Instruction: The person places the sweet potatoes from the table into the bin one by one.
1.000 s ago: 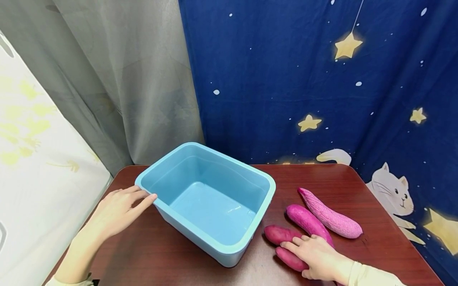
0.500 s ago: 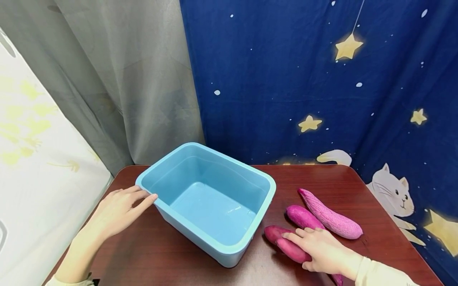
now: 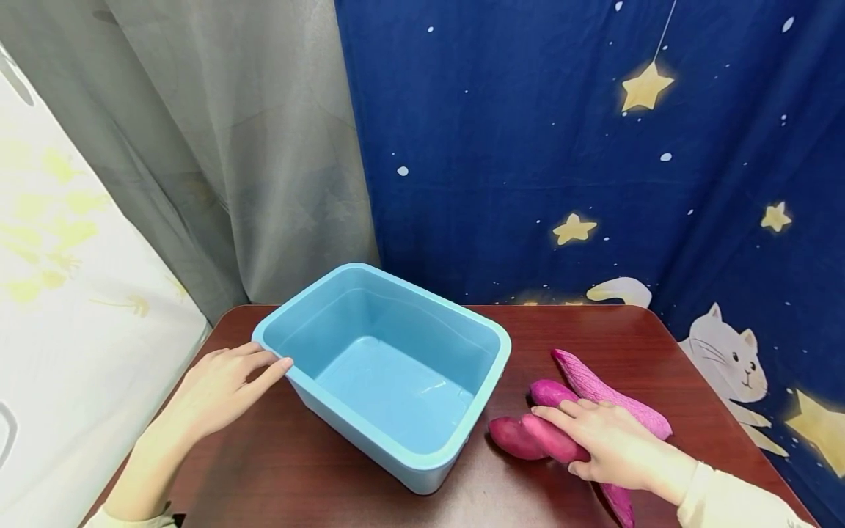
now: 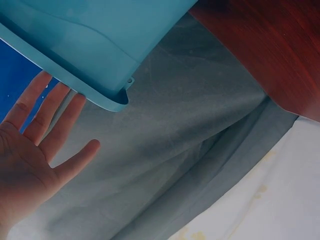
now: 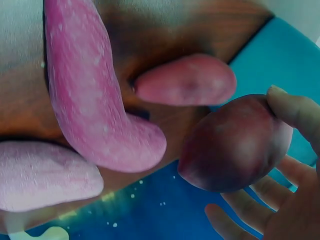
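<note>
My right hand [image 3: 610, 440] grips a red sweet potato [image 5: 235, 145], thumb on one side and fingers on the other. In the head view the held sweet potato overlaps a second red sweet potato [image 3: 511, 438] on the table. Partly hidden under my hand and wrist lies a curved purple-pink eggplant [image 5: 85, 85]. Behind it is a paler pink eggplant [image 3: 584, 378] with a wrinkled skin. On the left, my left hand [image 3: 224, 389] rests its straight fingertips at the rim of a light blue plastic bin [image 3: 370, 440]; the thumb stands apart in the left wrist view.
The bin sits slantwise on a dark red-brown wooden table [image 3: 317, 484], and its inside shows bare. A grey curtain [image 3: 284, 147] and a blue star-printed curtain [image 3: 502, 147] hang behind the table. White cloth [image 3: 79, 308] hangs at the left.
My right hand has closed round the nearer sweet potato and raised it, shifting right and slightly away, so more of the curved eggplant's near end shows. My left hand and the bin stay put.
</note>
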A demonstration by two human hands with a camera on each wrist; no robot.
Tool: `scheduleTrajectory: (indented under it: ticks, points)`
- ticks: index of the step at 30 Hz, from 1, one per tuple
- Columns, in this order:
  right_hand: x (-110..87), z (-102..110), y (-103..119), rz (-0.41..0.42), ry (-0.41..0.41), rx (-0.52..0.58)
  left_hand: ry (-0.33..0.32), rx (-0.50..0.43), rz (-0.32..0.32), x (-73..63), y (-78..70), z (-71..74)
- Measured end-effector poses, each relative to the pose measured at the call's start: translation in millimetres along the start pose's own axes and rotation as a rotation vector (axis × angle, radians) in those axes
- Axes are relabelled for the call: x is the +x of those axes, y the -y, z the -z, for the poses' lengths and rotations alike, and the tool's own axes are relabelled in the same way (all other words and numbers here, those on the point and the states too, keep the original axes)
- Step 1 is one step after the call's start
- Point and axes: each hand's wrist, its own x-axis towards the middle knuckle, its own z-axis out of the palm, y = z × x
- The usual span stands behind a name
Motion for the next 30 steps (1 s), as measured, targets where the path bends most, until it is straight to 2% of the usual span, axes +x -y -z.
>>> scheduleTrajectory:
  ticks: [6, 15, 30]
  points:
    - [-1.7, 13.8, -1.7, -0.018, 0.002, -0.033, 0.01, -0.006, 0.007, 0.0, -0.7, 0.5]
    - [-3.2, 27.2, -3.8, -0.026, -0.067, -0.088, 0.004, -0.008, 0.014, -1.2, -1.3, 0.1]
    - [-3.3, 46.2, -9.4, -0.043, -0.088, -0.147, -0.012, 0.009, -0.012, 0.0, -0.5, 0.6]
